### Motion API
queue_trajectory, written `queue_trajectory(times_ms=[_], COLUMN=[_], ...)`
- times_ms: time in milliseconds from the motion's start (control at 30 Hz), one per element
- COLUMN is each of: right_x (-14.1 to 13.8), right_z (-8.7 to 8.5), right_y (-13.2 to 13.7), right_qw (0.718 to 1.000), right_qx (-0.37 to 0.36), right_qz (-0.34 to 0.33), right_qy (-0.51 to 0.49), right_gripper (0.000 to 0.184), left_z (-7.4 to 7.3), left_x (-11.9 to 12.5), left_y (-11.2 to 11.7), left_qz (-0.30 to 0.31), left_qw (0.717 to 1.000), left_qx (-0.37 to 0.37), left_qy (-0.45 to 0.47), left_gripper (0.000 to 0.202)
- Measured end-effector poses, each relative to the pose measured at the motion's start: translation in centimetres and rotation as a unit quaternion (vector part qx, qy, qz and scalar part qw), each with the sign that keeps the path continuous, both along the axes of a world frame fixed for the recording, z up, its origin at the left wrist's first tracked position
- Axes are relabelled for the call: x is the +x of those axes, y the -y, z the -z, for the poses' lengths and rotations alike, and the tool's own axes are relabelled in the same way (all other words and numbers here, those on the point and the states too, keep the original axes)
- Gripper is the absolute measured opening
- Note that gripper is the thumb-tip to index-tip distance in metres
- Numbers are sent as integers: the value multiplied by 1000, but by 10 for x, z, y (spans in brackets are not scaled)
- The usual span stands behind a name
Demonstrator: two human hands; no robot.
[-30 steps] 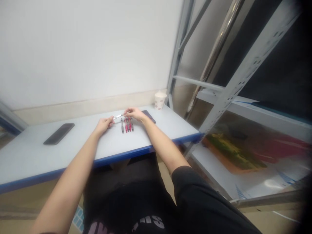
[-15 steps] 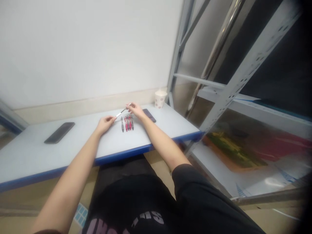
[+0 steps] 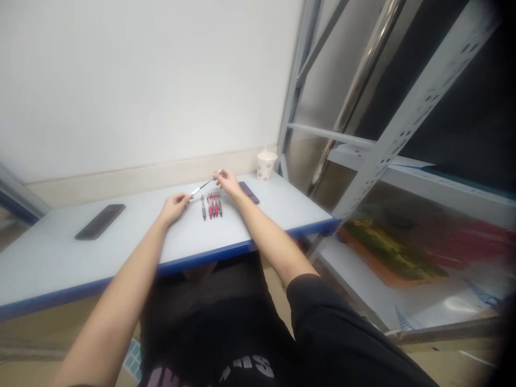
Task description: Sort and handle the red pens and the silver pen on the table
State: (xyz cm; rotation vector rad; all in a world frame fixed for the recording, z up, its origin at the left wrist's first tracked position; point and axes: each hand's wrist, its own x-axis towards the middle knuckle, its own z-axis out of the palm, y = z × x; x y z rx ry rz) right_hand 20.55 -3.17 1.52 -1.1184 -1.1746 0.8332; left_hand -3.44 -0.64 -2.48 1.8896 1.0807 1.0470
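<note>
Slantwise, slim rod [image 3: 195,191], long axis pointing up rightward, left grip [image 3: 175,207] and right grip [image 3: 227,181] pinching it

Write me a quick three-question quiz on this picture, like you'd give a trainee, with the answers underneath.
1. What is held between the left fingers and the right fingers?
2. True or false: the cup stands on the table, to the right of the pens.
3. The pens lie: a) inside the cup; b) side by side on the table; c) on a phone.

Key: 1. A slim white-and-dark stick; 2. True; 3. b
</note>
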Motion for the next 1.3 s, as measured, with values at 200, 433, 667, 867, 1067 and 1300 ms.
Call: queue_trajectory(times_ms=[200, 433, 667, 867, 1067, 1300], right_x=[4, 6, 6, 7, 3, 1], right_z=[1, 4, 6, 6, 8, 12], right_y=[2, 2, -1, -1, -2, 0], right_qw=[1000, 1000, 1000, 1000, 999, 982], right_qx=[-1, 1, 2, -2, -8, -54], right_qz=[9, 11, -3, -11, -45, -181], right_qy=[-3, -2, -5, -10, -21, -11], right_gripper=[4, 5, 5, 5, 4, 15], left_z=[0, 3, 4, 3, 4, 4], left_x=[0, -1, 0, 1, 4, 0], left_y=[0, -3, -5, -6, -7, -7], left_qz=[1, 2, -1, -2, 2, 16], left_qw=[1000, 1000, 999, 998, 996, 992], left_qx=[-1, 1, -9, -14, -29, -54], left_qy=[4, 18, 36, 62, 87, 115], left_gripper=[64, 60, 56, 51, 49, 53])
